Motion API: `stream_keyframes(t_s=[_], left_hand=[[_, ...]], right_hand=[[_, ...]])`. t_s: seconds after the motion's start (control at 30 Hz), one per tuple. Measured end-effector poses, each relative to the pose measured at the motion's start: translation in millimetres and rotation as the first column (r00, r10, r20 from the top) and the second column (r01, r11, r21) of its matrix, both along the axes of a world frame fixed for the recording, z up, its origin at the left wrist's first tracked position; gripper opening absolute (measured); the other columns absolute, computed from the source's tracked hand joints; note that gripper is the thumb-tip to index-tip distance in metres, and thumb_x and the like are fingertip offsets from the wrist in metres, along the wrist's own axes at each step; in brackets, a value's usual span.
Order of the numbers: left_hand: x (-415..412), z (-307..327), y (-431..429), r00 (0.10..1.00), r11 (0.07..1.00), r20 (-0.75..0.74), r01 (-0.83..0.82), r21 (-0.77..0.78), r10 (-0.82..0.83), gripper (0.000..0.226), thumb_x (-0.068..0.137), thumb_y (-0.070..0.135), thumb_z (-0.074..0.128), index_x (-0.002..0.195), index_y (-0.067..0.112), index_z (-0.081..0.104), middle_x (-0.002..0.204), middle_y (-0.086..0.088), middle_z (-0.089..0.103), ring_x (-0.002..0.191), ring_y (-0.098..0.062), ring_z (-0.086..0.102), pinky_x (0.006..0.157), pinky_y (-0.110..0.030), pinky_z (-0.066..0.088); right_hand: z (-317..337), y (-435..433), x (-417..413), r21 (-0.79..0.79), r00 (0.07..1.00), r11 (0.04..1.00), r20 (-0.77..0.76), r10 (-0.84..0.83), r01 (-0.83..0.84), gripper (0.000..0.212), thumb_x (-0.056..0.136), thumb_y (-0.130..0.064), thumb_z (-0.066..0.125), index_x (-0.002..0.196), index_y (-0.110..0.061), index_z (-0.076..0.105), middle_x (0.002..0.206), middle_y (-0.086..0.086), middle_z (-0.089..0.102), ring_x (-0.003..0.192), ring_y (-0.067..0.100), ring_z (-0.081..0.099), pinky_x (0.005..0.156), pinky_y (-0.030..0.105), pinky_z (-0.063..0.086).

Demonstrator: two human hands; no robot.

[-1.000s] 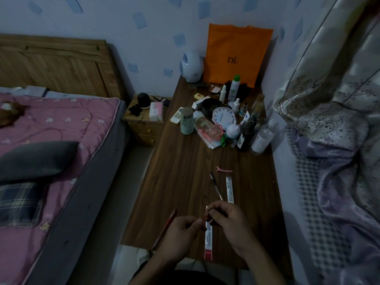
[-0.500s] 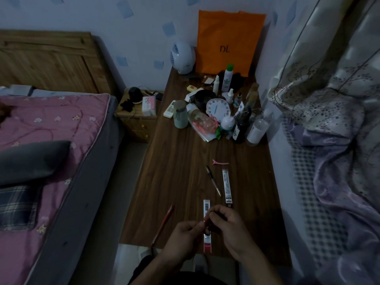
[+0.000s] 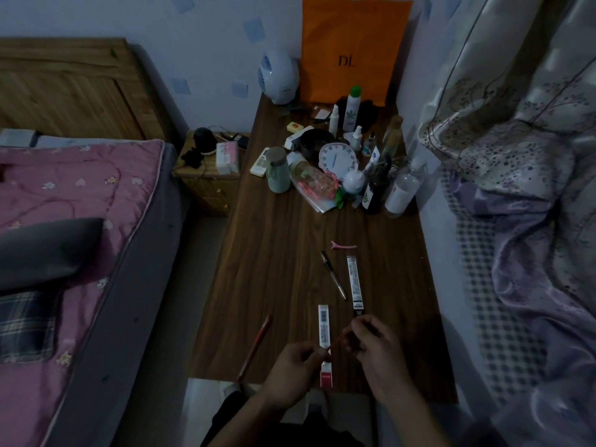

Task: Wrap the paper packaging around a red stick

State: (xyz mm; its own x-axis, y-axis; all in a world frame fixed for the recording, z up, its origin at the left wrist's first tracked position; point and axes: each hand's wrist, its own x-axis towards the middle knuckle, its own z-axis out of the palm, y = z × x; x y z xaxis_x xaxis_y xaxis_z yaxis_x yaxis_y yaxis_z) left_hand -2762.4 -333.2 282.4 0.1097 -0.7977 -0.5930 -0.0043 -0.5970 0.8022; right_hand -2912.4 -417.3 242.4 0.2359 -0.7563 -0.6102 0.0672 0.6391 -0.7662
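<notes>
Left hand point(image 3: 295, 371) and right hand point(image 3: 375, 348) over near edge of dark wooden table point(image 3: 274, 269), fingers curled. Both pinch thin red rod-like refill point(image 3: 337, 341), one hand at each end, held just above white-and-red narrow packet point(image 3: 324, 330) lying flat. Red pencil point(image 3: 256, 345) left of hands. Black pen point(image 3: 332, 274) and second narrow packet point(image 3: 354, 282) beyond. Pink hair clip point(image 3: 342, 245) farther back. Refill detail too dim to resolve.

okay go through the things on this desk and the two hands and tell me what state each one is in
left hand: pinching one end of the thin red refill
right hand: pinching its other end
white packet: flat, partly under the hands
black pen: lying flat, untouched
red pencil: lying at the desk's left edge
clock: propped upright
</notes>
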Motion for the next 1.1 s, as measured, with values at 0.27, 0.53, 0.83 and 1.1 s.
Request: stream_keyframes(t_s=[0.27, 0.53, 0.83, 1.1], left_hand=[[-4.3, -5.3, -2.1, 0.993, 0.996, -0.085, -0.079, 0.040, 0.083, 0.033, 0.101, 0.016, 0.048, 0.074, 0.015, 0.066, 0.051, 0.008, 0.052, 0.040, 0.001, 0.045, 0.042, -0.013, 0.035], [-3.6, -20.5, -1.0, 0.986, 0.993, -0.130, -0.100, 0.060, 0.107, 0.032, 0.101, 0.017, 0.047, 0.075, 0.016, 0.064, 0.055, 0.004, 0.053, 0.045, -0.006, 0.046, 0.046, -0.021, 0.034], [-0.9, -75.1, -15.4, 0.999, 0.991, 0.010, 0.037, 0.131, -0.039, 0.031, 0.100, 0.034, 0.049, 0.079, 0.022, 0.070, 0.062, 0.006, 0.070, 0.054, 0.000, 0.064, 0.049, -0.016, 0.046], [4.6, -123.7, -53.7, 0.828, 0.956, 0.486, 0.193, 0.219, -0.278, 0.012, 0.094, 0.034, 0.055, 0.096, 0.025, 0.063, 0.084, 0.007, 0.069, 0.073, -0.004, 0.068, 0.063, -0.024, 0.059]], right_hand=[[0.1, 8.7, 2.1, -0.025, 0.998, 0.998, -0.033, -0.055, 0.054, 0.009, 0.085, -0.022, 0.068, 0.084, -0.022, 0.076, 0.093, 0.009, 0.073, 0.091, 0.028, 0.067, 0.076, 0.039, 0.054], [0.2, 10.5, 5.9, -0.007, 0.996, 0.999, -0.085, 0.037, -0.037, 0.006, 0.088, -0.013, 0.069, 0.092, -0.015, 0.074, 0.094, 0.008, 0.076, 0.091, 0.027, 0.072, 0.074, 0.037, 0.057], [-8.2, -0.5, -7.4, -0.003, 0.976, 0.998, -0.208, -0.067, 0.068, 0.011, 0.093, -0.021, 0.065, 0.093, -0.028, 0.074, 0.101, 0.002, 0.073, 0.095, 0.023, 0.069, 0.078, 0.039, 0.056], [-7.3, -18.5, -31.1, -0.056, 0.949, 0.969, -0.196, -0.247, 0.240, 0.022, 0.090, -0.026, 0.066, 0.111, -0.025, 0.069, 0.112, 0.004, 0.069, 0.103, 0.021, 0.066, 0.081, 0.034, 0.052]])
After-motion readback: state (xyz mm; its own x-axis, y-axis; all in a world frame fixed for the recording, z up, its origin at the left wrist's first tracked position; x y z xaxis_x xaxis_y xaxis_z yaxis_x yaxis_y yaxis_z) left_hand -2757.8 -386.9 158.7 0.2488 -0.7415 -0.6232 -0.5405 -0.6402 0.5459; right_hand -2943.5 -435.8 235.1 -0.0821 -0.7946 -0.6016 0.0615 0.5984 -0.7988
